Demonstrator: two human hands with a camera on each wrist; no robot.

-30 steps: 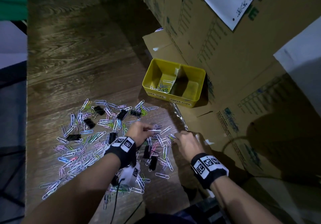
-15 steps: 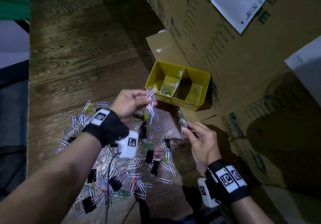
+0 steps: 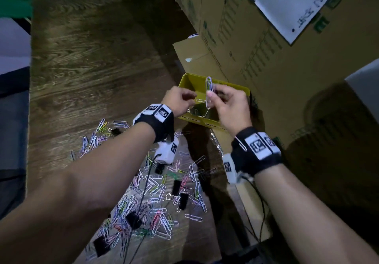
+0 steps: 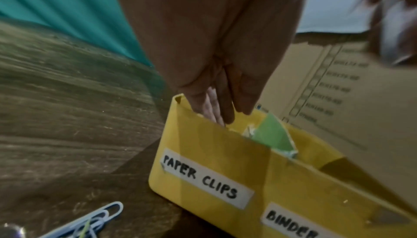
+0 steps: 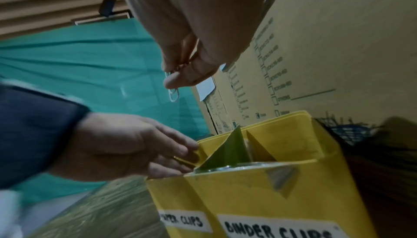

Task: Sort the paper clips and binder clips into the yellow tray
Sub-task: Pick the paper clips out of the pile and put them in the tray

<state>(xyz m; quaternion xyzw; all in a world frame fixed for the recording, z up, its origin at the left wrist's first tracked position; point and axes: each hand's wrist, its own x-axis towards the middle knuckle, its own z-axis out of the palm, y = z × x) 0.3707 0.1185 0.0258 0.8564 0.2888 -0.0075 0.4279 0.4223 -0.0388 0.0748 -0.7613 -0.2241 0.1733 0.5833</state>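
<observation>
Hands meet over the yellow tray [image 3: 244,91] in the head view, at about one o'clock from the loose heap of paper clips [image 3: 158,192] and black binder clips [image 3: 182,200] on the wooden table [image 3: 92,69]. The right hand [image 3: 229,108] pinches a silver paper clip [image 3: 208,91] upright between thumb and fingertip, above the tray's left side. The left hand [image 3: 178,102] has its fingers bent toward the tray; whether it grasps anything I cannot tell from here.

From the left wrist, the left hand's fingers [image 4: 225,99] run straight down into the compartment labelled PAPER CLIPS [image 4: 198,177], released and holding nothing I can see. A green divider [image 4: 273,134] stands at three o'clock of them.

From the right wrist, the pinched clip [image 5: 172,92] hangs below the thumb, high at eleven o'clock of the tray [image 5: 293,179], not yet over its opening. The BINDER CLIPS label [image 5: 277,229] sits nearer this hand.

To do this step well, I judge the right hand should carry the clip left of the divider, lower it close to the rim before letting go, and wait for the left fingers to clear so the clip does not bounce off them or over into the binder side.
</observation>
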